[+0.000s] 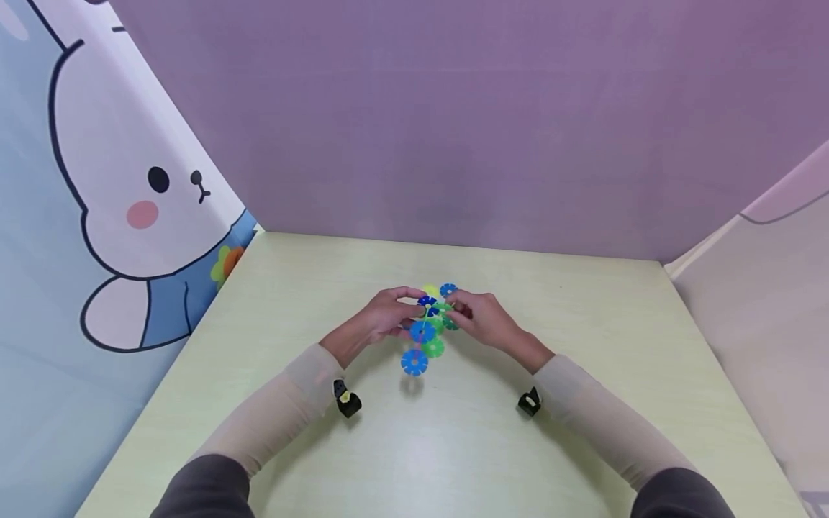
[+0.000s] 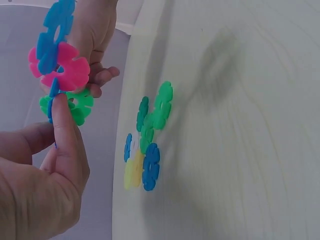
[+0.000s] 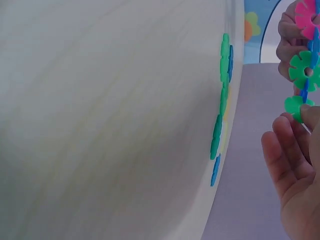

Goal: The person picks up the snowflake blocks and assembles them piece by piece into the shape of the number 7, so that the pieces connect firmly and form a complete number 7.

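Observation:
A linked chain of notched flower-shaped plastic discs is held up between my hands. It has a pink disc (image 2: 74,74), a light blue disc (image 2: 46,52), darker blue links and green discs. My left hand (image 1: 388,314) pinches a dark blue disc (image 1: 427,306) of the chain between thumb and finger. From the other side, my right hand (image 1: 484,318) pinches a green disc (image 3: 293,106) at the chain's end, joined to a blue link below another green disc (image 3: 300,70). In the right wrist view the remaining right fingers are loosely bent.
On the pale table (image 1: 414,460), loose discs lie close together beneath the hands: a green disc (image 2: 162,106), a dark green disc (image 2: 142,114), a blue disc (image 2: 151,167) and a yellow disc (image 2: 129,174). A purple backdrop (image 1: 453,144) stands behind the far edge.

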`<state>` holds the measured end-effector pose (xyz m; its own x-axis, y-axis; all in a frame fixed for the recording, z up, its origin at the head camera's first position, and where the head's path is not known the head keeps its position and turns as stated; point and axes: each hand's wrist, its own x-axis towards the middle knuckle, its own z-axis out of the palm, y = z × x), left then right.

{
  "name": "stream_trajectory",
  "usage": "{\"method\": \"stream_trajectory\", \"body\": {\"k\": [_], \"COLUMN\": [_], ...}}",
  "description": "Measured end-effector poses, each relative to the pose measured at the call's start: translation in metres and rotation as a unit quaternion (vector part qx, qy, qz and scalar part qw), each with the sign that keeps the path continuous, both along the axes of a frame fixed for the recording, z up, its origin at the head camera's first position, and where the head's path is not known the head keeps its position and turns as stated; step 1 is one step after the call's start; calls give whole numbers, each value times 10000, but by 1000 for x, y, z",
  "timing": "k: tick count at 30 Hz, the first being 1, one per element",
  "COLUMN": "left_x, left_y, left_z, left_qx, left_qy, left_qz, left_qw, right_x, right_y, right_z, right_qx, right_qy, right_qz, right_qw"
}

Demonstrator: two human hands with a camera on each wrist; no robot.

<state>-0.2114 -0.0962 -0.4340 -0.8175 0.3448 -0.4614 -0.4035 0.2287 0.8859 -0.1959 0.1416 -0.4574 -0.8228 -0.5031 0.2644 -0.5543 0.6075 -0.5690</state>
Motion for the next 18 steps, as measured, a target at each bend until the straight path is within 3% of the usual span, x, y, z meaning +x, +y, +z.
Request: {"method": "stream_trajectory", "body": {"k": [9,18], "left_x": [-2,-6], "left_y": [-2,-8], "left_z": [-3,-1], "left_qx": [-49,-199], "left_qy": [-60,-101], "left_qz": [47,159], "left_qw": [10000,9996], "right_x": [-1,-10], "right_y": [5,11], "right_z": [3,2], "right_qx": [-43,172], "right_qy": [-259,-436], "right_qz": [134,-19], "right_qw": [9996,9989]}}
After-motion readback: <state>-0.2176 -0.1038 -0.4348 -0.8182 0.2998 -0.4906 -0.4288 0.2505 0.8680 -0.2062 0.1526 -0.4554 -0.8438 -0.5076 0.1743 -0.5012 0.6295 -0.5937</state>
